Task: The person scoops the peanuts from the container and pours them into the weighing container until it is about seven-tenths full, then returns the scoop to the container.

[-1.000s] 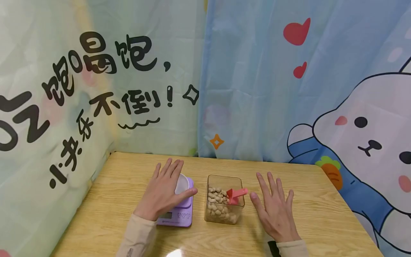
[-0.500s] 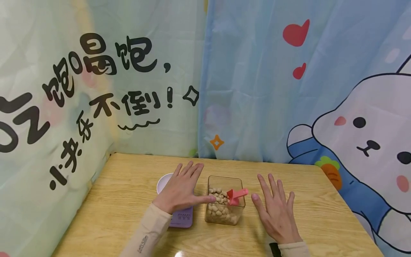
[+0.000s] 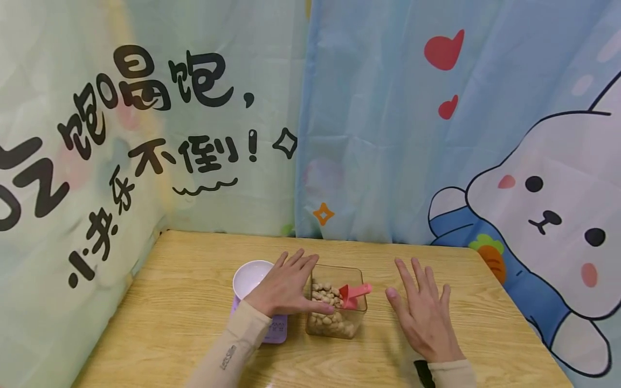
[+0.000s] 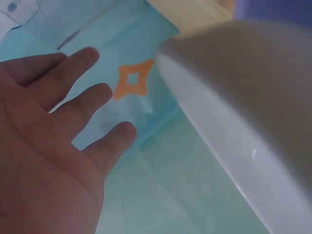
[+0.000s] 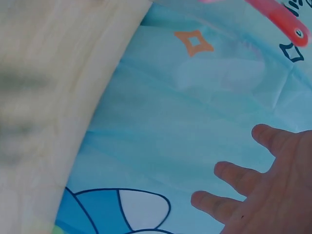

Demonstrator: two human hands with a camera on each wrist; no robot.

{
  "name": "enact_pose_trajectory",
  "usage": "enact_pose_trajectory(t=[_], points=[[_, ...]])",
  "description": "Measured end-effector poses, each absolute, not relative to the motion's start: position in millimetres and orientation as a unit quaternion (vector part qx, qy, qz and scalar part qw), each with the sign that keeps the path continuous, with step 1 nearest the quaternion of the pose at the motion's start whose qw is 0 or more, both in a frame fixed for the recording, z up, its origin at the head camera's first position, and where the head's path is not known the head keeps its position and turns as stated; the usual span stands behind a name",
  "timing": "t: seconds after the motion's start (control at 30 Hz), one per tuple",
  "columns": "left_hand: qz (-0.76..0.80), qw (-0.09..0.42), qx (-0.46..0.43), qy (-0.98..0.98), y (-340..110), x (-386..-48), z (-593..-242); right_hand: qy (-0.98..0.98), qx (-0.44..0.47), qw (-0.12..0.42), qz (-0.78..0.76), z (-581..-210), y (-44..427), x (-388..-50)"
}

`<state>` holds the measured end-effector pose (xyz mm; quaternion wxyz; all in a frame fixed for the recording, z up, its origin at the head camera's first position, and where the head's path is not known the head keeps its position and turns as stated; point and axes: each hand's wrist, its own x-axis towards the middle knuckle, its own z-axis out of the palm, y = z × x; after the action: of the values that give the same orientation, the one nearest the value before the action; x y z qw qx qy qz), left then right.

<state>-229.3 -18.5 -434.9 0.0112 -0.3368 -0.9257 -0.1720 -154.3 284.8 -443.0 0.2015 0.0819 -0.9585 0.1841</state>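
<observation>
My left hand (image 3: 286,291), fingers straight and spread, hovers between a white bowl (image 3: 248,276) and a clear square box (image 3: 339,274). Its thumb overlaps the box's near left side in the head view; contact cannot be told. Pale beige nuts or beans (image 3: 324,293) partly fill the box, and a pinkish-red scoop (image 3: 360,290) stands in them, handle pointing right. The bowl sits on a purple kitchen scale (image 3: 275,331), partly hidden by my left hand and sleeve. My right hand (image 3: 424,318) is spread to the right of the box, holding nothing.
A light wooden table (image 3: 194,302) bears everything. Printed curtains (image 3: 368,161) with lettering and a cartoon animal hang along its back and sides. In the left wrist view the bowl's rim (image 4: 234,122) looms close to the left hand's fingers.
My left hand has moved right, from over the scale and bowl toward the box, uncovering the bowl. My right hand stays nearly in place. The view has shifted slightly.
</observation>
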Motion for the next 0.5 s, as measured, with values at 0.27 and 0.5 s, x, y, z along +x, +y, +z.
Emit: enact_pose_trajectory(t=[0.27,0.5], points=[[-0.162,0.009,-0.341,-0.926,-16.0,-231.5,-434.7,-0.959,0.143,0.172,0.172,-416.8,289.2,-165.0],[-0.161,0.011,-0.339,-0.927,-13.1,-235.7,-435.9,-0.971,0.179,0.064,0.142,-395.2,278.5,-177.2]])
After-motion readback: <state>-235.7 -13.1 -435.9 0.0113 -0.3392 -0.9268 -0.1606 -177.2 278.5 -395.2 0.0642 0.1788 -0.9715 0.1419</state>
